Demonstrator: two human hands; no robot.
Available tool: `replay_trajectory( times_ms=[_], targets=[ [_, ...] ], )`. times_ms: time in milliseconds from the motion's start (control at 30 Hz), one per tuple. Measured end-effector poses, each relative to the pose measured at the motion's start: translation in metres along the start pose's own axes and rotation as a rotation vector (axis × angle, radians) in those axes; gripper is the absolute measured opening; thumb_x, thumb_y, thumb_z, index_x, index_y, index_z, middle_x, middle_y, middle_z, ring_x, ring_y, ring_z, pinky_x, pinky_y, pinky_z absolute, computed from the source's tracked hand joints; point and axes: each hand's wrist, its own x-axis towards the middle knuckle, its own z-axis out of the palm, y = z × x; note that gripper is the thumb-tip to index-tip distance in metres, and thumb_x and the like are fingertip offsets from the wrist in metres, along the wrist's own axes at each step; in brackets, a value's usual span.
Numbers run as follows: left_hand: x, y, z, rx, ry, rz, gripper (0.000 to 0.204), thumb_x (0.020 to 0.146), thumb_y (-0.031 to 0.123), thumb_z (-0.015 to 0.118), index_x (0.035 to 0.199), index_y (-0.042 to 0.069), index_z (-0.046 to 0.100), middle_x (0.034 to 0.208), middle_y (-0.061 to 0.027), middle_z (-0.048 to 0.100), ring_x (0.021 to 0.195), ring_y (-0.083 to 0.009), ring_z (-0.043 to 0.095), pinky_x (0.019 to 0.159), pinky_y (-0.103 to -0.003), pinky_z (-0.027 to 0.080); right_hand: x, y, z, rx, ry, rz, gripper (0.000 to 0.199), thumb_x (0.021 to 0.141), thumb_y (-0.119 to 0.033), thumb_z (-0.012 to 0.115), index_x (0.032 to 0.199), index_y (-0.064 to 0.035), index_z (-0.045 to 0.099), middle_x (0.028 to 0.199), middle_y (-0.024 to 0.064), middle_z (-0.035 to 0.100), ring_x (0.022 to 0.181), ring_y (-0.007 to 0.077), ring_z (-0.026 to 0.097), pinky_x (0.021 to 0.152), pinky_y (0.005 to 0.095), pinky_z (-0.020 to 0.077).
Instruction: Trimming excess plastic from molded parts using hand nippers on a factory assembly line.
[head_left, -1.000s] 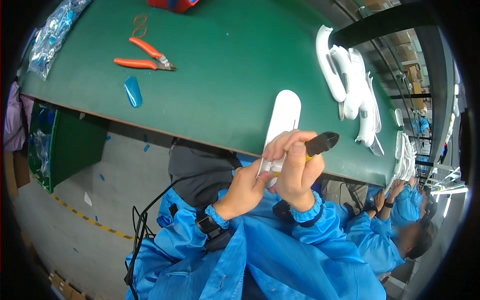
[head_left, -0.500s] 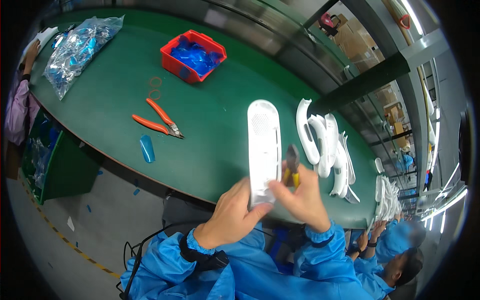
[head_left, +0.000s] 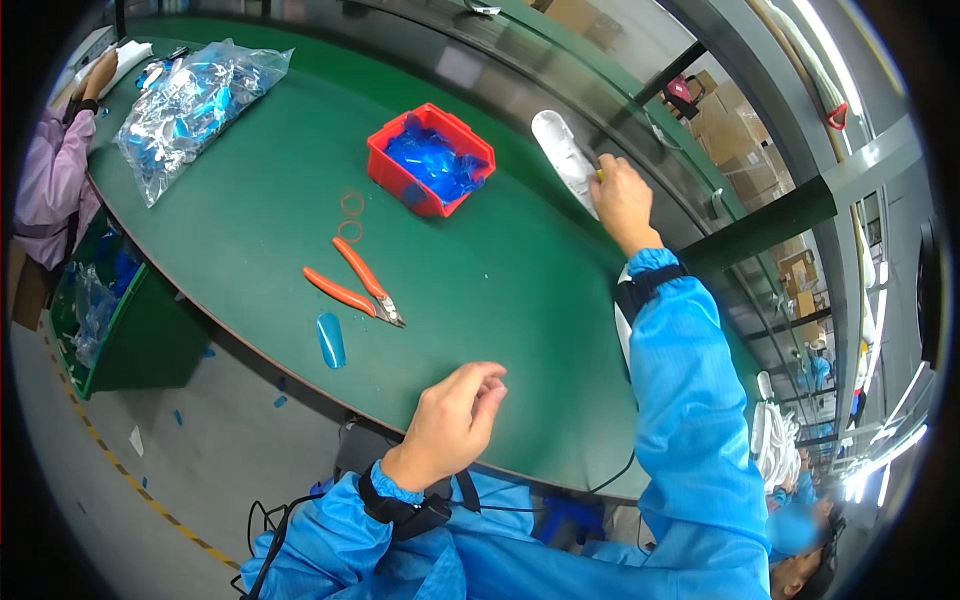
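My right hand (head_left: 625, 205) reaches to the far side of the green table and is closed, with a bit of a yellow handle showing at its fingertips. That handle belongs to the yellow-handled pliers (head_left: 600, 174), mostly hidden by the hand. Against the same fingers lies a long white plastic shell (head_left: 563, 150), its hollow side showing; whether the fingers grip it too, I cannot tell. Over the near table edge my left hand (head_left: 450, 420) is empty, fingers loosely curled and thumb apart. Orange-handled cutting pliers (head_left: 360, 290) lie left of centre, beside a blue curved plastic piece (head_left: 330, 340).
A red bin (head_left: 410, 185) of blue film pieces stands at the back. Left of it lies a clear bag (head_left: 190, 115) of parts. Two thin rings (head_left: 350, 218) lie between bin and pliers. A metal post (head_left: 760, 220) rises right of my arm. Co-workers sit at both sides.
My right hand has moved from near me to the far edge, where a white shell now lies at its fingers. My left hand has let go of the shell. The view has shifted.
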Motion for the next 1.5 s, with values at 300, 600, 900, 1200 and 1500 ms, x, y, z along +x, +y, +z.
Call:
replay_trajectory(
  times_ms=[300, 600, 900, 1200, 1500],
  targets=[
    [0.002, 0.001, -0.001, -0.05, -0.002, -0.02, 0.016, 0.091, 0.002, 0.06, 0.106, -0.005, 0.062, 0.09, -0.0151, 0.069, 0.08, -0.0219, 0.071, 0.07, -0.032, 0.056, -0.04, 0.019, -0.033, 0.31, -0.16, 0.282, 0.024, 0.081, -0.024, 0.068, 0.094, -0.0038, 0.065, 0.09, 0.0205, 0.069, 0.087, 0.0405, 0.066, 0.08, 0.048, 0.0523],
    [0.001, 0.004, 0.0, -0.059, -0.05, -0.033, 0.017, 0.091, 0.003, 0.06, 0.105, -0.005, 0.061, 0.089, -0.0142, 0.069, 0.077, -0.0203, 0.069, 0.07, -0.03, 0.055, -0.205, 0.028, -0.117, 0.116, -0.405, 0.353, 0.032, 0.08, -0.028, 0.073, 0.092, -0.0002, 0.063, 0.087, 0.0194, 0.066, 0.081, 0.0405, 0.064, 0.073, 0.0487, 0.0507],
    [-0.002, 0.001, 0.003, -0.006, -0.071, -0.027, 0.017, 0.092, 0.002, 0.058, 0.107, -0.006, 0.061, 0.091, -0.014, 0.068, 0.082, -0.0194, 0.068, 0.071, -0.031, 0.056, -0.253, 0.01, -0.099, 0.004, -0.431, 0.304, 0.035, 0.076, -0.022, 0.077, 0.096, -0.0012, 0.057, 0.086, 0.0201, 0.065, 0.076, 0.038, 0.066, 0.064, 0.0478, 0.0532],
    [-0.006, 0.003, 0.007, 0.125, -0.087, 0.04, 0.019, 0.09, 0.001, 0.058, 0.108, -0.005, 0.061, 0.097, -0.0151, 0.067, 0.088, -0.0222, 0.068, 0.075, -0.032, 0.054, -0.261, -0.019, -0.126, 0.388, -0.404, 0.289, 0.055, 0.074, -0.019, 0.078, 0.122, -0.0025, 0.058, 0.108, 0.0149, 0.061, 0.087, 0.0365, 0.065, 0.077, 0.0431, 0.0538],
    [-0.011, 0.025, 0.03, 0.581, -0.318, 0.525, 0.048, 0.078, 0.003, 0.065, 0.125, -0.003, 0.057, 0.127, -0.018, 0.058, 0.124, -0.0357, 0.052, 0.106, -0.047, 0.039, -0.278, -0.058, -0.146, 0.655, -0.346, 0.21, 0.048, 0.075, -0.013, 0.077, 0.118, -0.0031, 0.059, 0.112, 0.0113, 0.061, 0.084, 0.0306, 0.066, 0.072, 0.0393, 0.0546]
  ],
)
